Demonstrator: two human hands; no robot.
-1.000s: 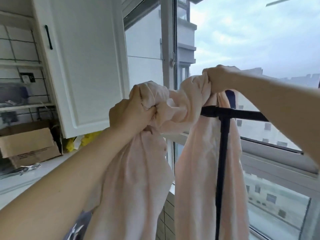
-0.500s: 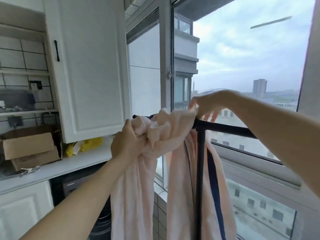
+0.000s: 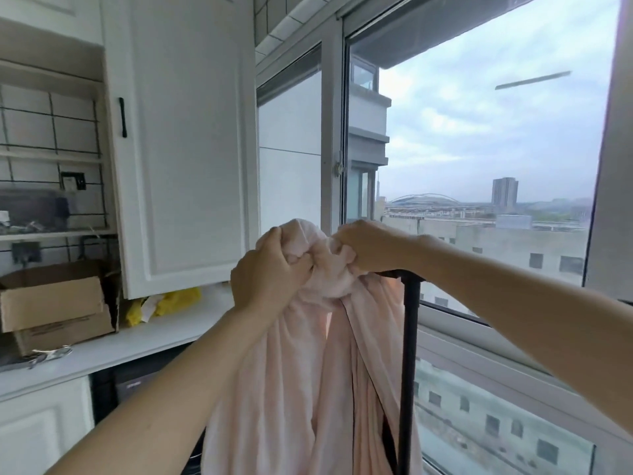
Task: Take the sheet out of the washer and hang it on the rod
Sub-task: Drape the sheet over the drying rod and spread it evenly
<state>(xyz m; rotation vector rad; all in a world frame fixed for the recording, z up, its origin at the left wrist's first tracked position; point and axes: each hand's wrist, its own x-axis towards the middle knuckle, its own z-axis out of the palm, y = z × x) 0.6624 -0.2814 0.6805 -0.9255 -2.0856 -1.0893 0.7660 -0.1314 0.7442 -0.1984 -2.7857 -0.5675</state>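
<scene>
Here both hands — left hand (image 3: 265, 277), right hand (image 3: 368, 246) — fingers clenched on the bunched sheet (image 3: 318, 269).

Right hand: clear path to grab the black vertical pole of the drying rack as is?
Probably yes, but the right hand is clenched on the bunched pink sheet. The black pole stands bare just below its wrist, nothing between.

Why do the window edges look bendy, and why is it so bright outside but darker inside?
Head view: the wide lens curves straight lines near the picture's sides, so the window frame leans. Head view: daylight from the cloudy sky makes the glass bright, while the shelves away from it sit in shade. Head view: the pink sheet and both hands, left hand and right hand, look fairly sharp.
</scene>
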